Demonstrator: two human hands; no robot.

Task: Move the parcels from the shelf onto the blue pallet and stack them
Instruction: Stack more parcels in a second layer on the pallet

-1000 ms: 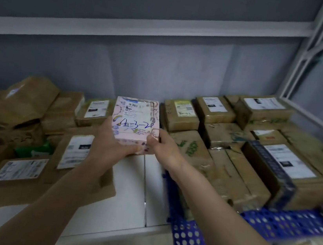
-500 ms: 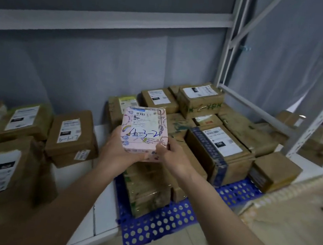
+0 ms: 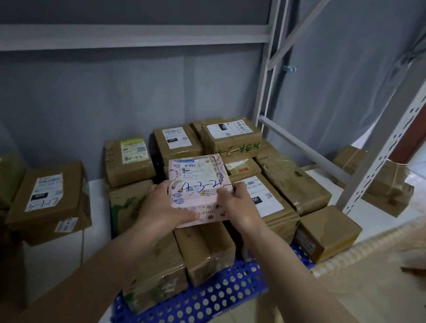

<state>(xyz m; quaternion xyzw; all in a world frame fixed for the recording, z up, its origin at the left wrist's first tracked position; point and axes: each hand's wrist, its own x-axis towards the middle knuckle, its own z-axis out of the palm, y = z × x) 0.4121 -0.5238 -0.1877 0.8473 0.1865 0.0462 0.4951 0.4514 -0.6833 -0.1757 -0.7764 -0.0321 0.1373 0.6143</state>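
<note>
Holding: both hands carry a pink parcel (image 3: 195,186) above the stacked boxes, clear of the ones beneath it.
Left hand (image 3: 165,209): curled round the near left corner of the pink parcel, thumb on its front side, fingers under it.
Right hand (image 3: 238,205): clamped on the parcel's right edge, thumb lying on the top face beside the handwriting.
Pink parcel: flat, patterned, with a white shipping label at the far end of its top and "4-3-2" written in blue pen; it tilts slightly toward the camera.
Blue pallet (image 3: 203,306): perforated plastic, on the floor below the hands, its near edge bare and showing rows of round holes.
Stacked parcels (image 3: 203,249): brown taped boxes packed side by side on the pallet, reaching back to the grey wall; several bear white labels, one has green writing on its side.
Small brown box (image 3: 328,236): at the right end of the pallet, just beside the larger labelled box.
Shelf (image 3: 100,187): white surface to the left of the pallet, carrying more brown parcels (image 3: 47,193), one marked "3-1-17".
Rack upright (image 3: 398,126): white perforated post to the right, with more wrapped boxes (image 3: 387,184) behind it.
</note>
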